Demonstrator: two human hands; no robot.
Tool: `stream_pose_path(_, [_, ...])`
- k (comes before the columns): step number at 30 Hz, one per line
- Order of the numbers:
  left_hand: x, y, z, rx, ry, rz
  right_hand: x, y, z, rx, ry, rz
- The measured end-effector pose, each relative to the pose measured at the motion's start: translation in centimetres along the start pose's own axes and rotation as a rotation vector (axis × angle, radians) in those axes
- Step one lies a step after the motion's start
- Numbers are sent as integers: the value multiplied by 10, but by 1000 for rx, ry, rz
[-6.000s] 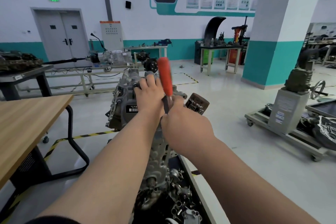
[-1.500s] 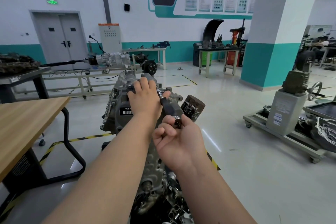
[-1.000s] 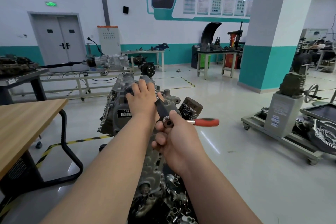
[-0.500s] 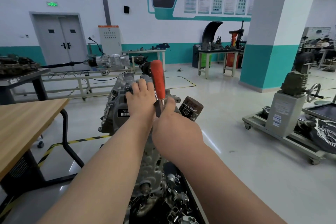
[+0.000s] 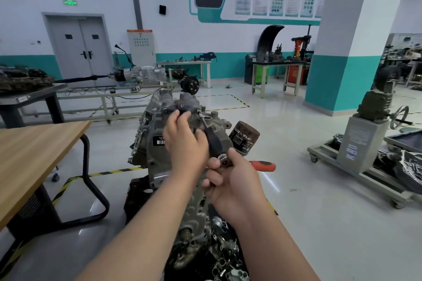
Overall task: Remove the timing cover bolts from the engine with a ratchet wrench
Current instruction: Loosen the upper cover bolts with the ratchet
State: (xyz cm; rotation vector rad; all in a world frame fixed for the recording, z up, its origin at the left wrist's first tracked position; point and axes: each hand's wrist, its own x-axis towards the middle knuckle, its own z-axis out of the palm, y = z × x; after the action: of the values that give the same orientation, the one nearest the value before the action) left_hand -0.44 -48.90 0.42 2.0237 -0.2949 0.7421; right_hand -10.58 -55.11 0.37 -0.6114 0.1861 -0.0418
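Your ratchet wrench (image 5: 262, 165) has swung from upright to level, its glossy red grip now pointing right. Your right hand (image 5: 230, 182) clenches round its chrome head. The black extension (image 5: 213, 141) slants up to the rough, cast-grey engine (image 5: 148, 143), whose top your left hand (image 5: 185, 141) grasps with curled fingers.

The left hand (image 5: 185, 141) and right hand (image 5: 233, 181) are bare, and the left forearm (image 5: 146, 226) and right forearm (image 5: 274, 237) are bare right down to the view's edge.
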Motion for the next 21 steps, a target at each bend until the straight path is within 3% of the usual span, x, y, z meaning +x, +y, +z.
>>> stream_pose_path(1, [-15, 6, -3, -269, 3, -195, -1, -2, 1, 78, -26, 41])
stream_pose_path(3, [-32, 16, -10, -734, -175, -616, -4, -4, 3, 199, -50, 88])
stream_pose_path(5, [-34, 22, -19, -892, -467, -856, -7, -5, 6, 283, -48, 99])
stream_pose_path(8, [-23, 27, -27, -949, -679, -908, -10, -7, 12, 325, -15, 93])
stream_pose_path(13, [-22, 35, -32, -861, -694, -895, -9, -7, 18, 134, 77, 15])
stream_pose_path(16, [-22, 39, -33, -867, -659, -890, -4, -4, 15, -175, 84, -86])
stream_pose_path(21, [-18, 43, -29, -1194, -615, -991, -7, -15, 5, -893, 153, -243])
